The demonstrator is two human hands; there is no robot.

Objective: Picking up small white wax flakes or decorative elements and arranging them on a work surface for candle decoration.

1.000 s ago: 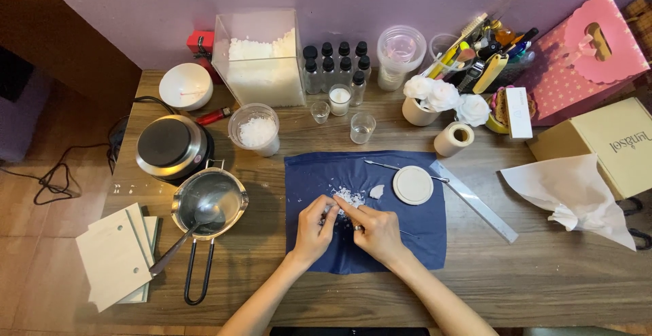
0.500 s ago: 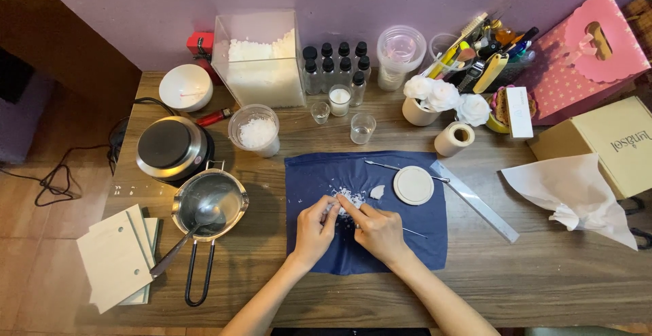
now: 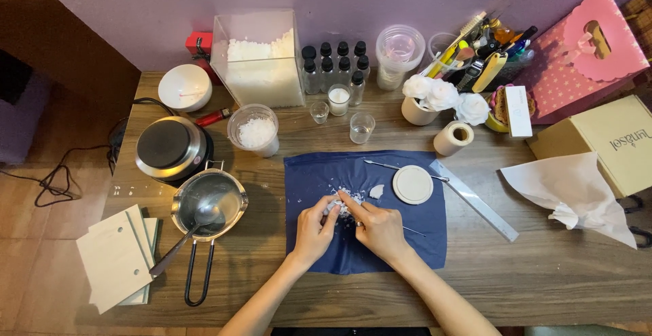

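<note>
White flakes (image 3: 337,200) on blue cloth (image 3: 414,244) were pinched by left hand (image 3: 314,228) and right hand (image 3: 377,226), fingers closed. Pink dotted bag (image 3: 577,57) and tan box (image 3: 608,142) were recorded at bench (image 3: 530,281) right.

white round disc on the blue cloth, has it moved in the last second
No. The white round disc lies at the same spot on the blue cloth, just left of the metal ruler, as in both earlier pictures.

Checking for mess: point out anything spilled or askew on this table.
White crumbs lie scattered on the blue cloth by the left hand and right hand. Crumpled white paper sprawls at the right. Nothing else stands out.
</note>
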